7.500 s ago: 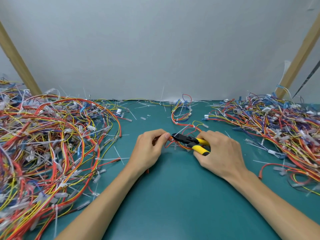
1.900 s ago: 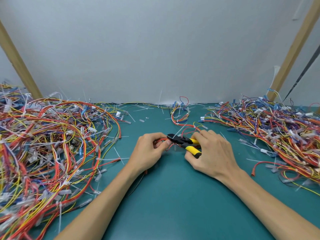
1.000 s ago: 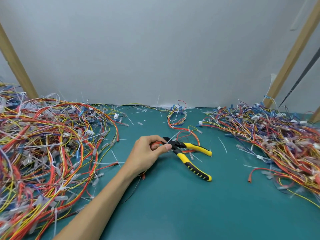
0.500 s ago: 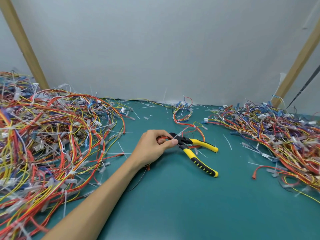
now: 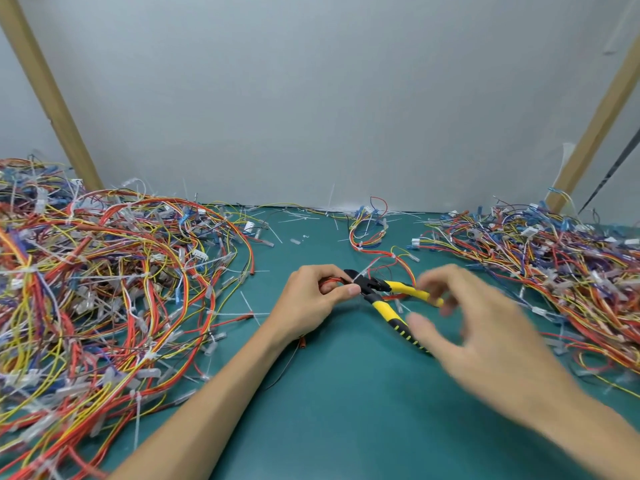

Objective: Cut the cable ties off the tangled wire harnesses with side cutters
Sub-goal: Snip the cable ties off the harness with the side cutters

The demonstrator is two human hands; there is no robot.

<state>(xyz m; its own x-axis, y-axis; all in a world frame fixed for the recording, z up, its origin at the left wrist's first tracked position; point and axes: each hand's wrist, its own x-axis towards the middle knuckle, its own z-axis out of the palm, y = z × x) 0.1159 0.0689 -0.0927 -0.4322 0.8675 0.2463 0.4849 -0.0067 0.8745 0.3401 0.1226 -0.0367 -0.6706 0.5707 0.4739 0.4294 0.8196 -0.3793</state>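
Teal desk (image 5: 346, 417): left hand (image 5: 311, 303) pinches red harness wires (image 5: 330, 280) steady beside the side cutters (image 5: 373, 289), blurred right hand (image 5: 481, 330) hovering spread-fingered above their handles (image 5: 389, 313), seemingly to grip.

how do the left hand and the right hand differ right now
Grip: the left hand pinches the red wires by the head of the side cutters; the right hand grips nothing.
Fingers: the left hand's are curled, the right hand's are spread and loosely bent.
Sharpness: the left hand shows crisp, the right hand is blurred.
Both are bare and close to the side cutters, over the green mat.
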